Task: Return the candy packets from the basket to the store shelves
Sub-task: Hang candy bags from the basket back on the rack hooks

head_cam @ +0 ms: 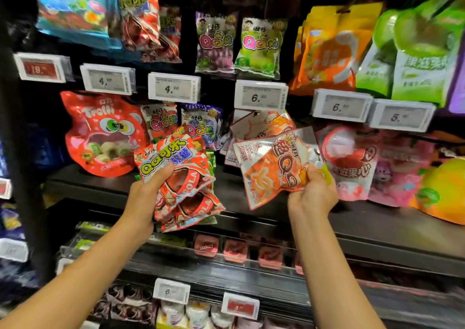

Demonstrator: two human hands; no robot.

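My left hand (146, 193) grips a stack of several red-and-white cola candy packets (186, 185) in front of the middle shelf, thumb across the top one. My right hand (312, 193) pinches a single silver-and-orange cola-flavour packet (274, 167) by its lower right corner, tilted, just in front of matching packets (259, 125) hanging under the 6.50 price tag (260, 97). The basket is out of sight.
Hanging candy bags fill the shelves: a red Trolli bag (100, 132) at left, purple and green QQ packets (239, 44) above, pink bags (372, 165) at right. The dark shelf ledge (364, 228) juts out below my hands. Small boxes (221, 248) line the lower shelf.
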